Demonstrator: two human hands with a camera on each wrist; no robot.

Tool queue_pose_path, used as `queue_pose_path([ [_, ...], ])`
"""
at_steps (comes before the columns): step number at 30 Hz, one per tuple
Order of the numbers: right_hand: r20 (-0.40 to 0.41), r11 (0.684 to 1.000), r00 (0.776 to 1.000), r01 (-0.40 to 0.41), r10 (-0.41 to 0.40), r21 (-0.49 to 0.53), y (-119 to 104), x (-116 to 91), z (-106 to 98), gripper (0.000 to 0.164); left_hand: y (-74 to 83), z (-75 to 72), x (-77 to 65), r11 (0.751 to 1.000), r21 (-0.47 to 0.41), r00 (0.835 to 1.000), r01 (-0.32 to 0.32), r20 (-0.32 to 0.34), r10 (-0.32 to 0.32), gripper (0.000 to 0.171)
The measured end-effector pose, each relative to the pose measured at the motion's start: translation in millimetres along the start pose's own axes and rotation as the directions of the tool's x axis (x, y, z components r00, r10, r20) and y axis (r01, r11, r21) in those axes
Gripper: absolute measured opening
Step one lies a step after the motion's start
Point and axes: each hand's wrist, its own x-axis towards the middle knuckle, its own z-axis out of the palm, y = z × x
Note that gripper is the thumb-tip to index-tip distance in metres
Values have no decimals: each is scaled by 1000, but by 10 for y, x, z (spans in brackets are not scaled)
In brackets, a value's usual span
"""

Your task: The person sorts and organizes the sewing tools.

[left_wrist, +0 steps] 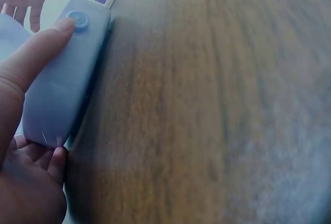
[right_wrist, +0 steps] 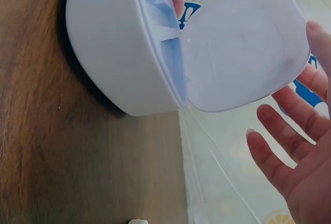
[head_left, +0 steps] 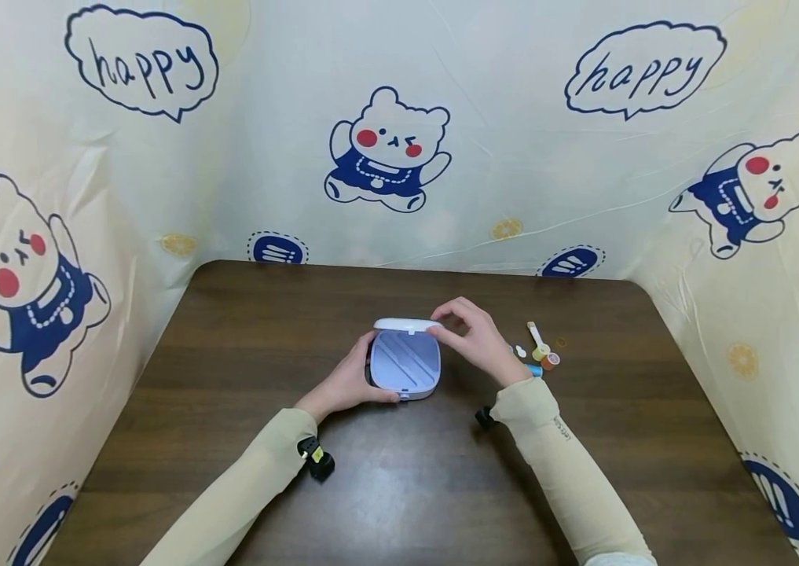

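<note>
A rounded-square lavender-blue box (head_left: 406,363) with slanted dividers inside stands on the table, its hinged white lid (head_left: 406,324) raised at the far side. My left hand (head_left: 350,381) grips the box's left side. The left thumb lies by the round button (left_wrist: 77,20) on the front wall, and the other fingers curl under the side. At the lid's right edge, my right hand (head_left: 473,338) pinches the rim between thumb and index finger. Its remaining fingers are spread apart beside the lid (right_wrist: 248,48) in the right wrist view.
Right of the box, behind the right wrist, several small items lie together: a white stick-like piece (head_left: 535,333), an orange-brown spool-like piece (head_left: 551,361), a blue piece (head_left: 534,369) and a small white piece (head_left: 521,351). A printed cloth (head_left: 498,157) surrounds the wooden table (head_left: 385,495).
</note>
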Motion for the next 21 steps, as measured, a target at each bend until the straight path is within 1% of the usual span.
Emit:
queue_pose_path([
  [2,-42,1000,999,7,-6,12,14,10,-1,20,-1,2,-2,1000,-7,1000,5,3,-5,128],
  [4,-72,1000,997,-4,6,24,20,24,-4,18,4,-1,-7,1000,-11,1000,9,2,-9,127],
  [8,-122,996,990,-62,69,62,17,50,-13,19,5,-2,-8,1000,-11,1000,10,3,-10,126],
  [12,-180,990,976,-105,120,90,34,84,-14,19,4,0,-5,1000,-7,1000,6,9,-6,125],
  [16,-225,986,964,-120,143,111,51,125,-13,17,16,-2,-6,1000,-6,1000,15,18,-15,126],
  [21,-270,977,943,-167,197,131,36,174,-22,21,12,-1,4,1000,1,1000,16,12,-16,126],
])
